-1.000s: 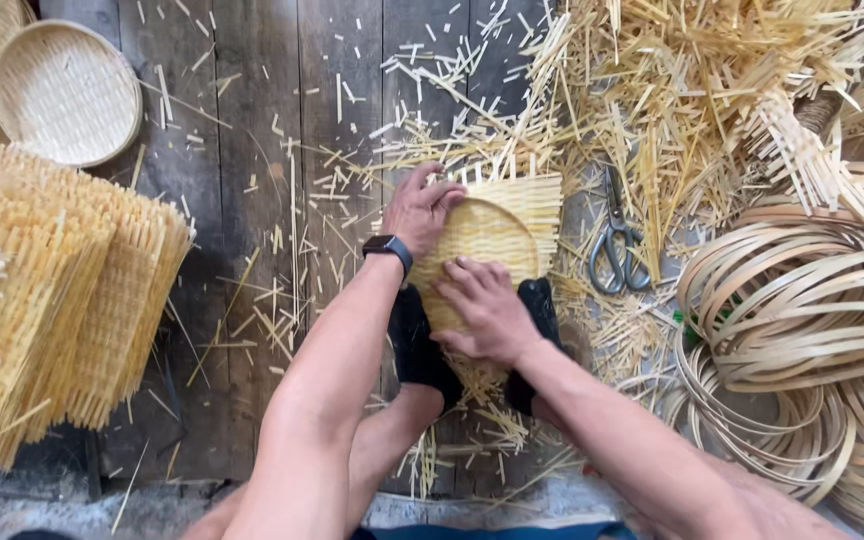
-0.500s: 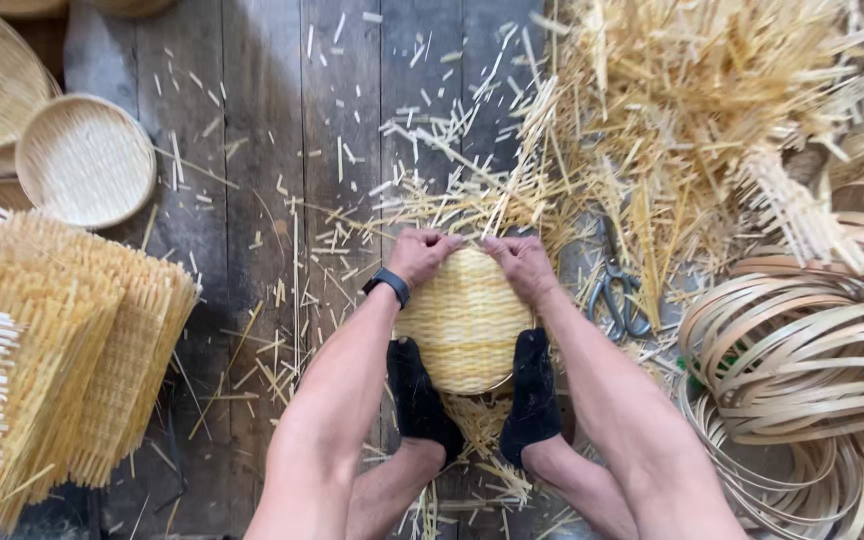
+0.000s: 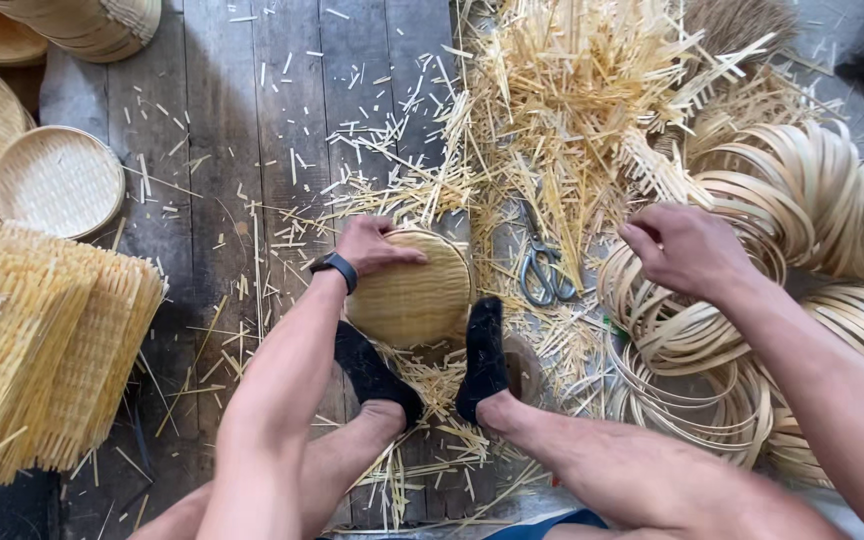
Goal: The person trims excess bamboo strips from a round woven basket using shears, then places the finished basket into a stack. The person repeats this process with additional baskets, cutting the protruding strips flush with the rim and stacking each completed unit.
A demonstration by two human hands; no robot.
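A round woven bamboo basket (image 3: pixel 414 298) lies upside down on the plank floor, held between my two feet in black socks. My left hand (image 3: pixel 374 245), with a black watch on the wrist, rests on the basket's upper left edge and grips it. My right hand (image 3: pixel 687 247) is off to the right, fingers curled, just above a pile of coiled bamboo hoops (image 3: pixel 742 300). I cannot see anything held in it. Scissors (image 3: pixel 544 268) lie on the floor between the basket and the hoops.
Loose bamboo strips (image 3: pixel 572 90) are heaped at the top middle, and cut scraps litter the planks. Square woven mats (image 3: pixel 42 350) are stacked at the left. Finished round trays (image 3: pixel 57 180) sit at the upper left.
My right hand left the basket and moved right to the coiled hoops. The left hand stayed on the basket, which now lies between my feet.
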